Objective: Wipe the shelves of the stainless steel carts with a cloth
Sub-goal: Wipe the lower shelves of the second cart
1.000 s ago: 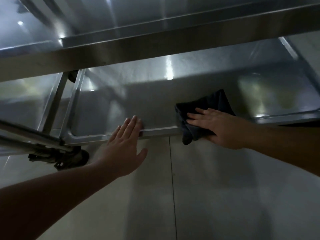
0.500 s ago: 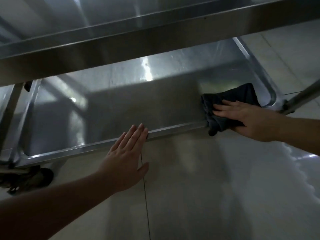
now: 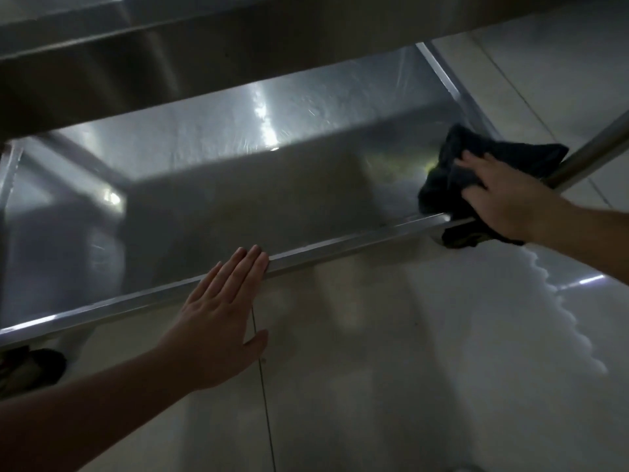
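Note:
I look down at the bottom shelf (image 3: 238, 185) of a stainless steel cart, a shallow tray with a raised rim. A dark cloth (image 3: 446, 185) lies bunched in the shelf's near right corner and hangs over the front rim. My right hand (image 3: 500, 195) presses on the cloth with its fingers spread over it. My left hand (image 3: 221, 311) is flat, its straight fingertips touching the front rim (image 3: 340, 241) near the middle.
The cart's upper shelf (image 3: 170, 66) overhangs across the top of the view. A steel leg tube (image 3: 599, 144) rises at the right corner. A black caster (image 3: 30, 367) sits at the lower left. Glossy tiled floor (image 3: 408, 369) lies in front.
My right hand has slid the cloth rightward along the shelf into its right corner. My left hand has stayed on the front rim while the view shifted right.

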{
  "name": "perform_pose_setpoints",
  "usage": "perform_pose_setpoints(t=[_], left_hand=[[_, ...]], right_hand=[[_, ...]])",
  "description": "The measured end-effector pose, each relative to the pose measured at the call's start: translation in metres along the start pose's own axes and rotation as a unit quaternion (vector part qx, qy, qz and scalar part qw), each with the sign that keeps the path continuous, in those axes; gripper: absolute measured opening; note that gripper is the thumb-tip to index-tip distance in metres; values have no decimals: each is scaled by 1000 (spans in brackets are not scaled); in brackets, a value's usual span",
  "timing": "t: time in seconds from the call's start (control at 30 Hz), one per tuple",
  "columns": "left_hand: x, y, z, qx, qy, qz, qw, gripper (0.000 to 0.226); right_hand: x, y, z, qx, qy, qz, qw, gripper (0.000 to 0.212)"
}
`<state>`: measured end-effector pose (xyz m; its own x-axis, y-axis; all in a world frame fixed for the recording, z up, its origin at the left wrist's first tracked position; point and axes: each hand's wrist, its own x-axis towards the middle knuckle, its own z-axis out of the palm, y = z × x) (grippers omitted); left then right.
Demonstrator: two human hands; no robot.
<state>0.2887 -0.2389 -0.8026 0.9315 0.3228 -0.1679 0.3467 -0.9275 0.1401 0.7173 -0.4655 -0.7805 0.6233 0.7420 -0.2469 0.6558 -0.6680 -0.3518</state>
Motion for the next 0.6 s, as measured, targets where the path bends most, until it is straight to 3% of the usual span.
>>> perform_pose_setpoints(t=[0.23, 0.33, 0.47, 0.53, 0.6], left_hand=[[1, -3, -3, 2, -16, 6, 1000, 116], [2, 0, 1, 2, -11, -8, 1000, 119], [0, 1, 8, 0, 12, -16, 1000, 121], [-1, -2, 9, 1, 19, -4, 1000, 120], [-1, -5, 10, 5, 25, 0, 1000, 120]], right_hand=[[87, -15, -10, -56, 48, 76, 994, 72], [46, -42, 9, -43, 22, -5, 999, 76], [-27, -63, 41, -61, -49, -219, 973, 71], [-32, -58, 36, -81, -77, -238, 965, 66], [-12, -47, 28, -86, -38, -180, 979, 63]])
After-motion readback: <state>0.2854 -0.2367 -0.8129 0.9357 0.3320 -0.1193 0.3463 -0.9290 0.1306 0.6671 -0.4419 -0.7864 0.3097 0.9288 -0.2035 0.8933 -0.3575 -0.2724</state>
